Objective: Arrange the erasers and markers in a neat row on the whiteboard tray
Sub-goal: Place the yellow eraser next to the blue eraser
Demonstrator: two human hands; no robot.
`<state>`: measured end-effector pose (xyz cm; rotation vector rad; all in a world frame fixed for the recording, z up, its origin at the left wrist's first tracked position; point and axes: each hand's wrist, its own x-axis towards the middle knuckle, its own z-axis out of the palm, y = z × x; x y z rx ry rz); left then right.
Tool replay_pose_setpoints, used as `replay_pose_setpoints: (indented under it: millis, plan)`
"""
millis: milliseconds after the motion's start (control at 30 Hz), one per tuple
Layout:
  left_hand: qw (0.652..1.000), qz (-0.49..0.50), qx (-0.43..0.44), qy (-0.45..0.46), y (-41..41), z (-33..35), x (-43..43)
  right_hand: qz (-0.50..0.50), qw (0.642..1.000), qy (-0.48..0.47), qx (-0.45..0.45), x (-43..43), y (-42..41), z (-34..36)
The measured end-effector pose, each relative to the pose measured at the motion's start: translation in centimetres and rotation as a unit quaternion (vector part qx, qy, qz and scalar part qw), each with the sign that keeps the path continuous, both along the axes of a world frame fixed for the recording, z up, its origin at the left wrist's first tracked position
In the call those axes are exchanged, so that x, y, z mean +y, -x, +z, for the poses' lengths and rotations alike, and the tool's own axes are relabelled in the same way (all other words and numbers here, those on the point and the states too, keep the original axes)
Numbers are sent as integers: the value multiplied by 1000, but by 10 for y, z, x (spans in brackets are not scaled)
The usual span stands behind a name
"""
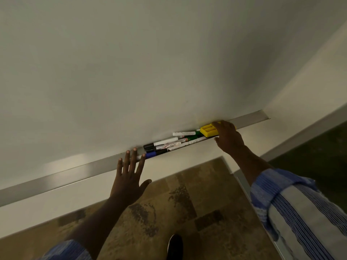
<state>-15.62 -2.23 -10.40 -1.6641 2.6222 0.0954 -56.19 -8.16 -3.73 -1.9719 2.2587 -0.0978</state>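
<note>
A grey metal tray (60, 174) runs along the foot of the whiteboard (131, 62). Several markers (165, 144) lie bunched and overlapping in it: white barrels with black, blue and green caps. At their right end sits a yellow eraser (207, 130). My right hand (228, 136) rests on the eraser's right side, fingers curled around it. My left hand (129, 171) is spread flat with fingers apart, fingertips at the tray's edge just left of the blue-capped marker (151, 154), holding nothing.
The tray ends at the right (264, 115) near a wall corner. Below are a pale wall strip, a mottled brown floor (187, 203) and my dark shoe (174, 246). My striped blue sleeve (291, 207) fills the lower right.
</note>
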Motion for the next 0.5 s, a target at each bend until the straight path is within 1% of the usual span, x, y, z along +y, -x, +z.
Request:
replay_pose_setpoints:
  millis: [200, 367, 500]
  plan:
    - [1000, 0, -4, -3, 0, 0, -2, 11, 999, 42, -33, -9, 6, 2]
    - [1000, 2, -9, -2, 0, -2, -2, 46, 996, 76, -4, -4, 6, 4]
    - [1000, 2, -9, -9, -1, -2, -3, 64, 990, 123, 18, 1, 2, 10]
